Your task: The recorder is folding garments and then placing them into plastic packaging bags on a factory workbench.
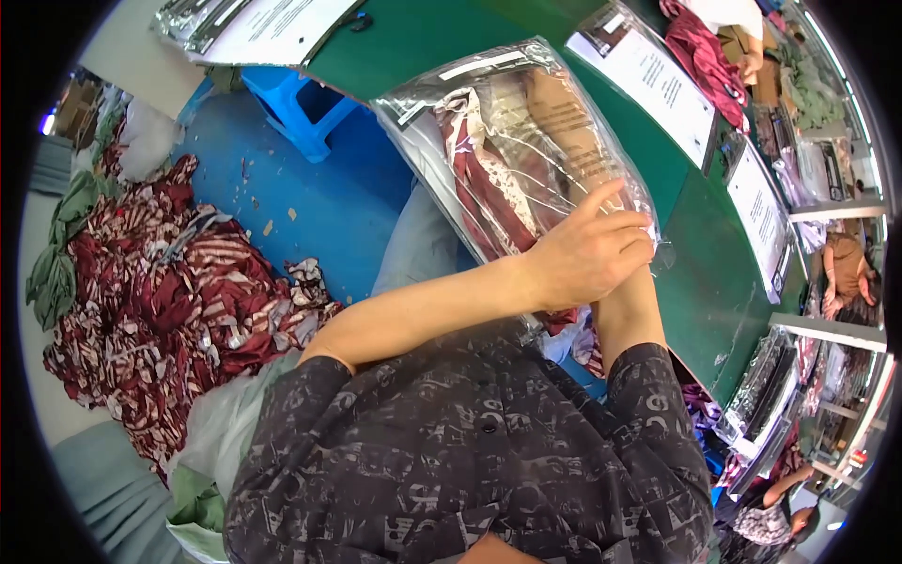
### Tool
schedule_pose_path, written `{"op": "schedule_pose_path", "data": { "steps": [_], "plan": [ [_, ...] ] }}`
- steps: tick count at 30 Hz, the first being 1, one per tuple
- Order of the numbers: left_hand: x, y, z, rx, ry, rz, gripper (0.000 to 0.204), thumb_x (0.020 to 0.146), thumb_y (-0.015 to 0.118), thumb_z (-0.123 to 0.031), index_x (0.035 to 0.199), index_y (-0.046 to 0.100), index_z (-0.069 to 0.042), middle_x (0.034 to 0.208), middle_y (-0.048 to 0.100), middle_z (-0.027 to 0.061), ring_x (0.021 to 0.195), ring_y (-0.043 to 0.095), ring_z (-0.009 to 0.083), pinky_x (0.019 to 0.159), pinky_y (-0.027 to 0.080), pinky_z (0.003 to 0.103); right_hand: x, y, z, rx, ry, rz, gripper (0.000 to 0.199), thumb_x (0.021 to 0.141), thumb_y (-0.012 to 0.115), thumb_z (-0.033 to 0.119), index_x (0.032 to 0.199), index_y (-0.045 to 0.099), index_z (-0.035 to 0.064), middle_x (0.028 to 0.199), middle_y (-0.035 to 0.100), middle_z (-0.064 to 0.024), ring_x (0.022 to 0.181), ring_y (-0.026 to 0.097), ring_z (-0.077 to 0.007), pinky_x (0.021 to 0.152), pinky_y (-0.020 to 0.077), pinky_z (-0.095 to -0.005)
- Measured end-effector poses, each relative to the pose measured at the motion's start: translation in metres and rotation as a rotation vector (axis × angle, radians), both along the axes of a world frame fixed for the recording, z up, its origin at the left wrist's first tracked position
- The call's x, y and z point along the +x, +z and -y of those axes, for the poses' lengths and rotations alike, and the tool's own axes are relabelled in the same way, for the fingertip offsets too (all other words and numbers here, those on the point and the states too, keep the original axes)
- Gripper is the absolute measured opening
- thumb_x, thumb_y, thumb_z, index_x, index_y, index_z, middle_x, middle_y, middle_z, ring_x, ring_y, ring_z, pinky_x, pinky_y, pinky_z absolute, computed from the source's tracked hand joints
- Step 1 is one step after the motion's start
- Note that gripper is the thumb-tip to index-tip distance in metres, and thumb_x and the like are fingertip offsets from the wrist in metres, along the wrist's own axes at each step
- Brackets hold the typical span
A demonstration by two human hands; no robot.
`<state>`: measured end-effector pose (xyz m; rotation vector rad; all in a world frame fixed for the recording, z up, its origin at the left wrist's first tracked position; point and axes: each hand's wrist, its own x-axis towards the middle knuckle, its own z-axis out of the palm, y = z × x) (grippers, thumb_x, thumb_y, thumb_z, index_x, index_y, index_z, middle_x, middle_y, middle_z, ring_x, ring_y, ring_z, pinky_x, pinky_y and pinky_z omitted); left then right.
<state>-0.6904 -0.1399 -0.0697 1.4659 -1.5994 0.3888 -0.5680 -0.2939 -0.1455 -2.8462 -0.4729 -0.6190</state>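
Note:
A clear plastic bag [507, 141] with a folded red and cream patterned garment inside lies at the edge of a green table [695, 273]. My left hand [587, 254] grips the bag's near end, fingers curled over the plastic. My right forearm rises from below just under the left hand. My right hand is hidden behind the left hand, so its grip cannot be made out.
A heap of red and cream striped garments [169, 291] lies on the blue floor to my left, by a blue plastic stool [301, 108]. Printed sheets [658, 80] and other bagged items lie on the table. Other people [846, 273] work at the right.

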Motion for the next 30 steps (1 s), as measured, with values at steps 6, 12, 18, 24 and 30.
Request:
{"op": "schedule_pose_path", "data": {
  "steps": [6,12,18,24,30],
  "plan": [
    [0.009,-0.014,-0.009,-0.014,-0.056,-0.062,0.01,0.094,0.06,-0.012,0.1,0.066,-0.007,0.105,0.069,0.0039,0.119,0.059,0.0201,0.119,0.027,0.055,0.007,-0.005,-0.015,-0.225,-0.268,-0.102,0.033,0.097,0.049,0.034,0.117,0.062,0.0108,0.122,0.06,-0.0133,0.109,0.06,-0.0356,0.105,0.0379,-0.0587],
    [0.009,-0.014,-0.001,-0.029,-0.142,-0.094,0.01,0.091,0.061,-0.013,0.099,0.065,-0.008,0.104,0.069,0.0027,0.122,0.057,0.0198,0.122,0.024,0.055,-0.024,0.008,-0.04,-0.461,-0.382,0.258,0.042,0.1,0.049,0.043,0.129,0.057,0.0143,0.114,0.061,-0.0128,0.114,0.054,-0.0332,0.097,0.0462,-0.048],
    [0.006,-0.008,-0.011,0.058,-0.116,-0.015,0.01,0.089,0.06,-0.012,0.097,0.064,-0.009,0.102,0.069,0.0029,0.123,0.056,0.0206,0.121,0.023,0.056,-0.013,-0.004,-0.062,-0.337,-0.23,0.311,0.04,0.092,0.057,0.039,0.129,0.057,0.0237,0.129,0.052,-0.0119,0.119,0.047,-0.0385,0.095,0.0445,-0.0553],
    [0.009,-0.009,-0.002,0.055,-0.124,-0.044,0.009,0.086,0.059,-0.013,0.094,0.062,-0.009,0.096,0.068,0.004,0.124,0.055,0.0217,0.12,0.022,0.057,-0.026,0.013,-0.074,-0.11,-0.068,-0.141,0.043,0.084,0.06,0.034,0.125,0.058,0.0223,0.122,0.054,-0.0097,0.115,0.048,-0.0366,0.085,0.048,-0.0567],
    [0.007,-0.006,-0.01,0.183,-0.031,-0.011,0.009,0.085,0.059,-0.013,0.092,0.061,-0.01,0.091,0.067,0.005,0.121,0.056,0.0228,0.119,0.021,0.058,-0.024,-0.034,-0.144,-0.297,-0.008,-0.018,0.034,0.085,0.059,0.029,0.118,0.06,0.0195,0.114,0.055,-0.0069,0.112,0.049,-0.0335,0.084,0.0462,-0.059]
  ]
}}
